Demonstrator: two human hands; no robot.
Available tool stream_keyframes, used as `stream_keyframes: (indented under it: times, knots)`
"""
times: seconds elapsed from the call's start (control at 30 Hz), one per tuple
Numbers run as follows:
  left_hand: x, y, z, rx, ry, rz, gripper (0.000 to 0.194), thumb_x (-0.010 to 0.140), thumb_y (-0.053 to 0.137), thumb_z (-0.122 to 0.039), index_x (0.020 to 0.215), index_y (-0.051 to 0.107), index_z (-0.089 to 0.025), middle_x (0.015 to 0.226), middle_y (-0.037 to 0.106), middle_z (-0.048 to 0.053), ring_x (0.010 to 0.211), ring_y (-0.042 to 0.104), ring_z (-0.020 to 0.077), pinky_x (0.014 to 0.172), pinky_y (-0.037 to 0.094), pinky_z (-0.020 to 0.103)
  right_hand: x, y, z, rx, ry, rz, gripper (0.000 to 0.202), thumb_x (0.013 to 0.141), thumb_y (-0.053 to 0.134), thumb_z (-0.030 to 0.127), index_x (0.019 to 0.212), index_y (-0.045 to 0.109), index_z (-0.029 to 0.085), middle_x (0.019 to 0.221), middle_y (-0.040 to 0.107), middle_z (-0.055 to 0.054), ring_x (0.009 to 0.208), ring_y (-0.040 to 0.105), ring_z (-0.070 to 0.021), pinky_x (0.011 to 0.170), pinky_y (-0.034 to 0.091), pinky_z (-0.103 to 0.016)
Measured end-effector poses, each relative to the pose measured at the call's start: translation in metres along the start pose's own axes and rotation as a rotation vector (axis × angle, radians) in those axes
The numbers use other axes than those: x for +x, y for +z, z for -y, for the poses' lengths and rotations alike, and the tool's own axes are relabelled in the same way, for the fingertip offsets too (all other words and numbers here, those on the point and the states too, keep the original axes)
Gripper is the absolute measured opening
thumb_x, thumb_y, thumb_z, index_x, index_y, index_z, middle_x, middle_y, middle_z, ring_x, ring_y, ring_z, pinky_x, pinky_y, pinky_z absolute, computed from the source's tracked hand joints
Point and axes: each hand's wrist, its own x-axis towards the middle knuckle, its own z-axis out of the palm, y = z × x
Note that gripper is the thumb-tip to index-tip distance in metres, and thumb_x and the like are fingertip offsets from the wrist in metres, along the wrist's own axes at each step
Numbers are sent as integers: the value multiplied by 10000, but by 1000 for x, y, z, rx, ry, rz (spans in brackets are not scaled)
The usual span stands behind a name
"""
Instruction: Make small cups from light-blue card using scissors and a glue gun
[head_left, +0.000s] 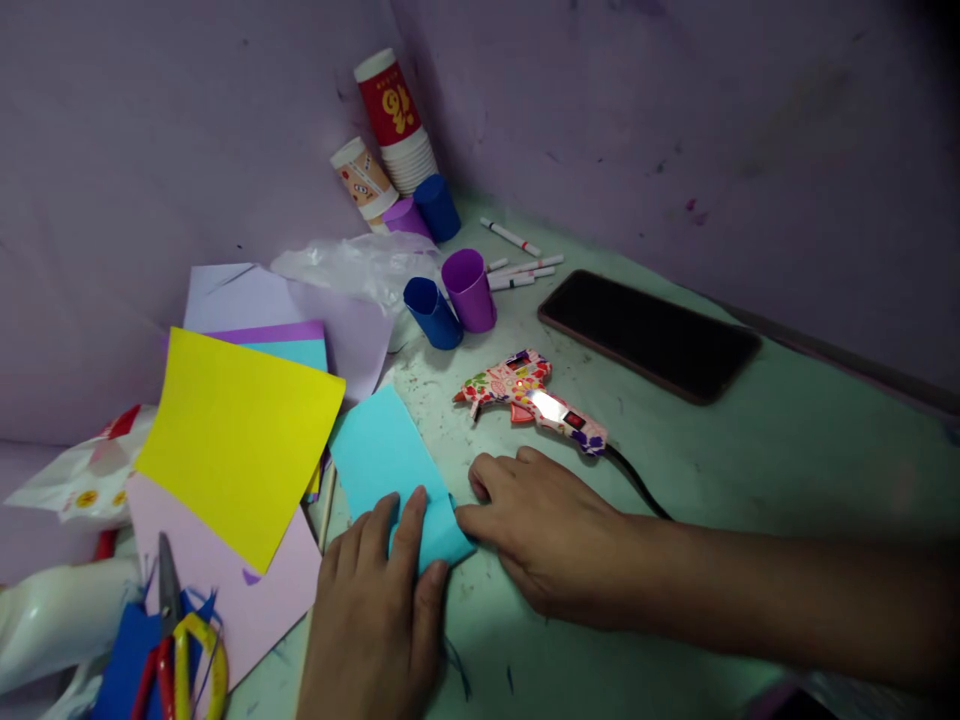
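Scissors (168, 600) with red and yellow handles lay nearest, on the left part of the green surface (787, 490), with a yellow paper sheet (240, 430) beyond them. Next came the left hand (375, 630), fingers apart, pressing a cyan paper sheet (386, 440), folded at its near end, well in from the surface's far corner. It looked light, thin and soft, likely to crease; the folded side seemed the best hold. The right hand (551, 530) had curled fingers at that fold; whether they pinched it I cannot tell. Farther right were a floral-patterned glue gun (540, 400) and a black phone (652, 335).
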Motion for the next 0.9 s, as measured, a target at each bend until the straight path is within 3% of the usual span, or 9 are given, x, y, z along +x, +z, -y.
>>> stream_keyframes:
  times: [0.1,0.17,0.33,0.4,0.6,0.73,0.9]
  knots:
    - [0,2,2,10,16,-2,539,885,432,-342,1391,305,-208,1218,546,151,1044,545,297,799,489,459,2,-5,-1,34,2,16,210,740,496,111,863,638,202,952,562,-84,733,518,-192,668,362,-347]
    - [0,3,3,14,23,3,547,882,434,-343,1395,297,-211,1217,544,151,1038,545,297,794,487,456,1,-6,-4,146,32,-49,238,730,488,92,877,646,192,965,568,-77,755,532,-185,682,392,-335]
    - [2,2,4,0,24,5,535,881,419,-358,1383,319,-201,1218,539,150,1045,537,302,801,478,449,-2,1,-14,456,42,-583,306,668,433,26,884,609,153,913,570,-62,840,543,-167,765,443,-302]
    - [2,1,4,-18,30,4,531,884,407,-360,1381,321,-194,1217,532,149,1054,529,300,807,475,450,-3,3,-16,476,-15,-660,309,645,425,26,867,600,150,880,579,-59,809,548,-164,743,455,-301]
    - [1,-1,5,-35,32,42,559,886,404,-363,1404,271,-201,1272,486,150,1102,493,307,831,458,461,-2,4,-13,524,-4,-601,408,628,441,36,993,587,147,903,656,-51,821,609,-169,750,469,-298]
    - [1,-1,6,-29,51,36,568,886,405,-374,1410,265,-207,1267,487,151,1101,490,309,835,451,465,-3,1,-12,566,32,-473,534,660,452,54,1179,528,159,1017,682,-50,918,639,-187,827,473,-316]
    - [0,-2,5,-8,52,37,568,890,396,-361,1418,251,-208,1265,488,150,1082,501,304,815,455,453,-2,3,-11,548,-28,-327,691,667,460,59,1347,392,160,1211,627,-71,1090,600,-225,903,465,-348]
